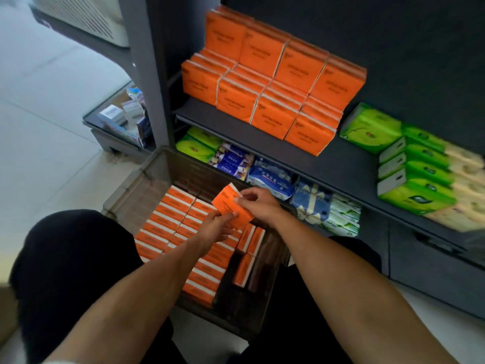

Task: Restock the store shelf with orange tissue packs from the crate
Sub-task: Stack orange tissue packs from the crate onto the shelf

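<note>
An orange tissue pack (228, 203) hangs tilted above the dark crate (154, 164), held between both hands. My left hand (213, 229) grips its lower near edge, and my right hand (258, 204) pinches its right end. Inside the crate, rows of orange packs (168, 222) stand on edge along the left, with a few loose ones (244, 269) at the right. On the dark shelf (301, 151) above, orange packs (273, 82) stand stacked in two tiers.
Green tissue packs (414, 158) fill the shelf's right side. Blue, white and green packs (273, 177) crowd the lower shelf behind the crate. A glass-topped low case (118, 119) stands to the left on the pale floor. My dark-clad knees flank the crate.
</note>
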`<state>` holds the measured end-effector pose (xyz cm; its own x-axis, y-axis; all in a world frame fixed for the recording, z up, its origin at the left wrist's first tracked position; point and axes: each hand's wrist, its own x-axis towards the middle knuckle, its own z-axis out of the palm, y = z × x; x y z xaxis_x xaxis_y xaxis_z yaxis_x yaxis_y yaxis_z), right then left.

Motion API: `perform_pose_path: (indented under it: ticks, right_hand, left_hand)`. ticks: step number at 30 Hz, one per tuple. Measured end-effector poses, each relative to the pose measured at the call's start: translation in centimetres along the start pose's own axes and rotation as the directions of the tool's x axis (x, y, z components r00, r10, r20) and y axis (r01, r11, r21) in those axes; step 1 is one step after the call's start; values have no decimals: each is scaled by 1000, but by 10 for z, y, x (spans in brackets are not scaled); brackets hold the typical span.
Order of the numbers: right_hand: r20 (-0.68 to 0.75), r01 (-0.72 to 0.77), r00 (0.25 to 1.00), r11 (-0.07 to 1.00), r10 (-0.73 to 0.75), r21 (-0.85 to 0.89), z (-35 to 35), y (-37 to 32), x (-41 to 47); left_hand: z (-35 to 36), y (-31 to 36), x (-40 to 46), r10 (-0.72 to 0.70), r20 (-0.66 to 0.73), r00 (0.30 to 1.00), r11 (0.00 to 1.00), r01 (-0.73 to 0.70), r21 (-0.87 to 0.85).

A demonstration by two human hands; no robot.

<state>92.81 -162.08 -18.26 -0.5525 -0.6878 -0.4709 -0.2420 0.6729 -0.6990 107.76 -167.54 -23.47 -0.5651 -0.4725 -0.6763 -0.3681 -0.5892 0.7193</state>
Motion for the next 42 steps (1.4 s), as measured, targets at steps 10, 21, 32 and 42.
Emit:
perform_pose_path:
  ticks: [10, 21, 32, 42]
  right_hand:
    - [-121, 465, 862, 863, -492, -197, -54, -110, 24]
    - [-213, 706, 483, 521, -849, -479, -108, -226, 104]
    - [-189, 582, 474, 467, -860, -666, -110, -283, 193]
    - [-220, 285, 479, 388, -850, -877, -103, -272, 219]
  left_hand:
    - [-15, 120, 7, 286, -152, 946, 946, -304, -113]
    - [-37, 259, 47, 513, -289, 808, 827, -556, -85]
    - [-52, 288, 104, 630, -287, 722, 754, -657, 2]
    - [-52, 280, 112, 597, -300, 744, 774, -632, -25]
